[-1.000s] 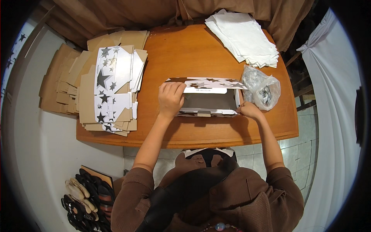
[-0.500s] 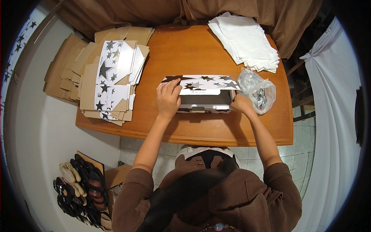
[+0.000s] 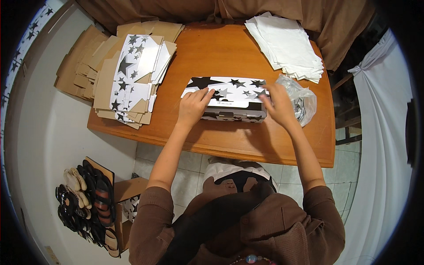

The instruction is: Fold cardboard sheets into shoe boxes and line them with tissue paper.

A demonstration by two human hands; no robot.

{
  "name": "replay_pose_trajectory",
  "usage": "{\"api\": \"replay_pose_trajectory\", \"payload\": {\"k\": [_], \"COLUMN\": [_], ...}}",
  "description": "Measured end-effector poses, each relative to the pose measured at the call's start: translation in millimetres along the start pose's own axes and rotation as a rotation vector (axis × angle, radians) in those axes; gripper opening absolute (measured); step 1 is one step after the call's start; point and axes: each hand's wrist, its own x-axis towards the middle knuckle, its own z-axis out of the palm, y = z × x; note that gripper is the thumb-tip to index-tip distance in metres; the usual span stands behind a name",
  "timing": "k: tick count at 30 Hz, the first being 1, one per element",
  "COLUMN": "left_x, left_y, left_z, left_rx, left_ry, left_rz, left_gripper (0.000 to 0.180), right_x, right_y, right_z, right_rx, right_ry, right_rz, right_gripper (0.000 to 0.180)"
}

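Observation:
A white cardboard box with black and grey stars [image 3: 234, 90] lies near the middle of the wooden table, its long side toward me. Its lid is tilted almost down, with a dark gap between the lid's front flap [image 3: 227, 104] and the front wall [image 3: 234, 116]. My left hand [image 3: 193, 106] lies over the lid's front left corner, fingers stretched out onto the starred top. At the right end, my right hand [image 3: 280, 105] is open, thumb and fingers apart beside the lid's edge, holding nothing visible.
Flat brown and star-printed cardboard pieces [image 3: 132, 66] are stacked on the table's left. White paper sheets [image 3: 287, 48] lie at the back right, with a clear plastic bag [image 3: 304, 106] nearer. Several sandals [image 3: 86, 198] sit at floor level, lower left. A brown curtain [image 3: 185, 11] hangs behind.
The lid has come further down over the box. My right hand has left the box's front right corner and opened beside the lid. My left hand remains at the left corner.

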Motion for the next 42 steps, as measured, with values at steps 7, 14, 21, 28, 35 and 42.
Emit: {"api": "replay_pose_trajectory", "payload": {"k": [7,14,21,28,35,42], "left_x": [-2.0,-7.1,-11.0,-17.8,-21.9,-30.9], "left_y": [-6.2,-10.9,-23.0,-33.3,-34.1,-35.3], "left_z": [6.7,8.6,12.0,7.6,15.7,19.7], "left_rx": [-0.087,-0.101,-0.167,-0.405,-0.43,-0.537], "left_ry": [-0.015,-0.084,-0.119,-0.363,-0.334,-0.321], "left_rz": [0.093,0.13,0.176,0.214,0.216,0.154], "left_gripper": [0.032,0.03,0.033,0.05,0.044,0.037], "right_x": [5.5,5.3,0.2,-11.6,-9.6,-17.0], "right_y": [-26.2,-22.8,-21.5,-22.2,-28.5,-23.5], "right_z": [45.7,67.0,82.5,88.2,83.9,81.3], "right_rx": [-0.132,-0.197,-0.341,-0.448,-0.208,-0.117], "right_ry": [-0.112,-0.199,-0.079,-0.108,-0.142,-0.179], "right_rz": [-0.308,-0.32,-0.448,-0.452,-0.287,-0.258], "right_gripper": [0.04,0.041,0.035,0.033,0.033,0.029]}}
